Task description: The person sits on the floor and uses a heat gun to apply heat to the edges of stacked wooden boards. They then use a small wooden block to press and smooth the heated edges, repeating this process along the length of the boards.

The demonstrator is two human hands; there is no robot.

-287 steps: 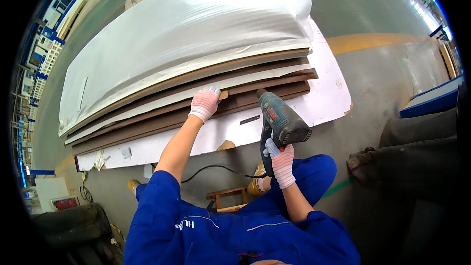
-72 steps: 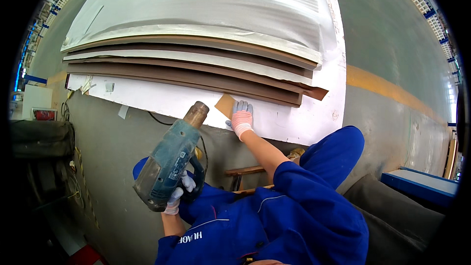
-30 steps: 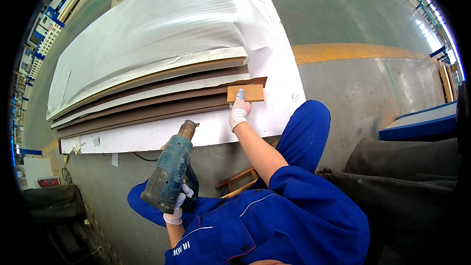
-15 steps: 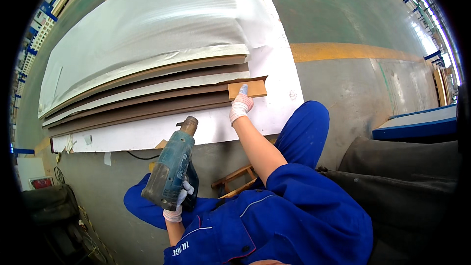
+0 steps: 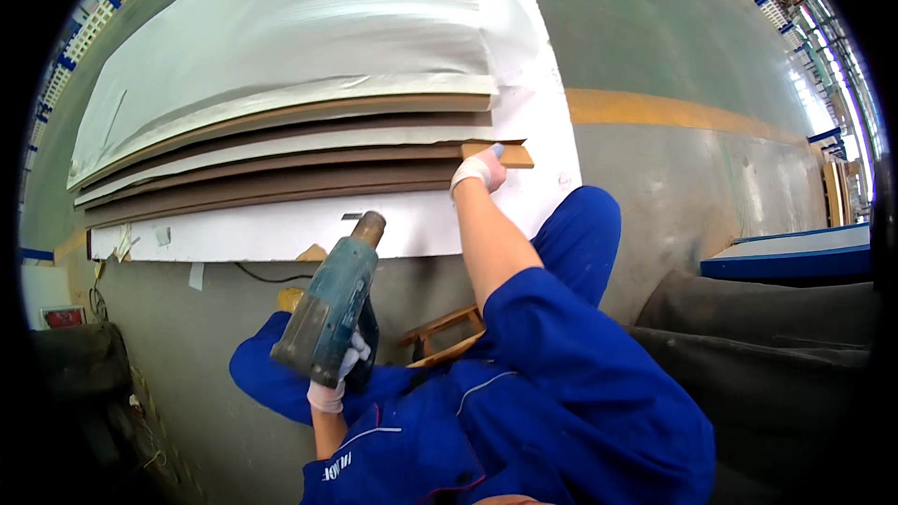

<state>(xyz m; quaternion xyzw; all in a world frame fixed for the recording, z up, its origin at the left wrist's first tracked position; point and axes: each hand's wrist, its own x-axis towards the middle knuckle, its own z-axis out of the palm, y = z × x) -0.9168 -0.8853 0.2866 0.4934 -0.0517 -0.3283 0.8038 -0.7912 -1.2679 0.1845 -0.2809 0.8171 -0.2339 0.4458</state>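
Observation:
My left hand, in a white glove, is closed around the handle of a green-grey heat gun. Its metal nozzle points up toward the near edge of the table, a short way from the long brown boards. With its gloved fingers closed, my right hand grips a small tan wooden block at the right end of the boards. The block lies against a thin brown strip whose tip sticks out past the boards. Part of the block is hidden under my fingers.
White sheeting covers the panels stacked behind the boards. All lie on a white-topped table. A dark cable hangs below the table's near edge. A wooden stool stands by my legs, and dark covered shapes are at the right.
My right hand and the block have shifted slightly to the right, and the block is now tilted more edge-on. The heat gun stays in almost the same place; the view has moved a little.

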